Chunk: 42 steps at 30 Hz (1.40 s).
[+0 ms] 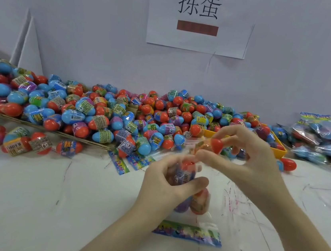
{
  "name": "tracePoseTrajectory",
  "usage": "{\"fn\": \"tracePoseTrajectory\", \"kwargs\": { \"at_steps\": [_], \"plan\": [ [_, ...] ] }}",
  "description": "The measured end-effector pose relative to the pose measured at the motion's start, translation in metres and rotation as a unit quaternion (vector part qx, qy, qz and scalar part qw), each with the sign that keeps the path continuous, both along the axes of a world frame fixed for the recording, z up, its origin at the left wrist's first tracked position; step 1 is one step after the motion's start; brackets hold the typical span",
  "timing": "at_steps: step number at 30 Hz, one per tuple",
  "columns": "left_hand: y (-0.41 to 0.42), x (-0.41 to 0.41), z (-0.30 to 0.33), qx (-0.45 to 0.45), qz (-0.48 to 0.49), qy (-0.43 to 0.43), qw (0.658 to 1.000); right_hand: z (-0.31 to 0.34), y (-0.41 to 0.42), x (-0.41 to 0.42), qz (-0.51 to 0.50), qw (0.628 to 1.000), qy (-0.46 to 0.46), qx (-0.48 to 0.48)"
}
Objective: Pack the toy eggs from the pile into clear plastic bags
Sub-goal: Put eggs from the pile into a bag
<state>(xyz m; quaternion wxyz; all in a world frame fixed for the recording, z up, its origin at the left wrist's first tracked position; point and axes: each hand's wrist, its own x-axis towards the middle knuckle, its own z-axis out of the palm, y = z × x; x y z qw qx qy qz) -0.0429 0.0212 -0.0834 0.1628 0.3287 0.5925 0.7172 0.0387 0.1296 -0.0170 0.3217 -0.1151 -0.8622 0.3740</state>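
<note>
Just right of the frame's centre, above the tabletop (46, 204), my left hand (165, 188) gripped the part-filled clear bag (194, 208) while my right hand (246, 154) pinched a red-tipped toy egg (214, 146) over its mouth, so the next move, I judged, needed lowering it in.

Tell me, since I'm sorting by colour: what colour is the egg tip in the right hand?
Red-orange, on the egg pinched in the right hand; head view.
</note>
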Motion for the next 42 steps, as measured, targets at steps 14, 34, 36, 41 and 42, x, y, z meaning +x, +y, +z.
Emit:
{"fn": "tracePoseTrajectory", "kwargs": {
  "at_steps": [14,34,36,41,42],
  "plan": [
    [-0.002,0.002,0.005,0.008,-0.039,-0.006,0.999,0.001,0.007,0.011,-0.007,0.979,-0.126,0.157],
    [-0.005,0.009,0.009,-0.068,-0.160,-0.064,0.983,-0.002,0.002,0.005,0.022,0.995,-0.058,0.080],
    [-0.007,0.009,0.011,-0.077,-0.174,-0.051,0.980,-0.003,0.003,0.007,0.033,0.997,-0.052,0.055],
    [-0.006,0.009,0.017,-0.016,-0.099,-0.027,0.995,-0.003,0.004,0.007,0.040,0.997,-0.048,0.042],
    [-0.006,0.008,0.017,0.002,-0.067,-0.027,0.997,-0.003,0.003,0.007,0.039,0.997,-0.049,0.046]
  ]
}}
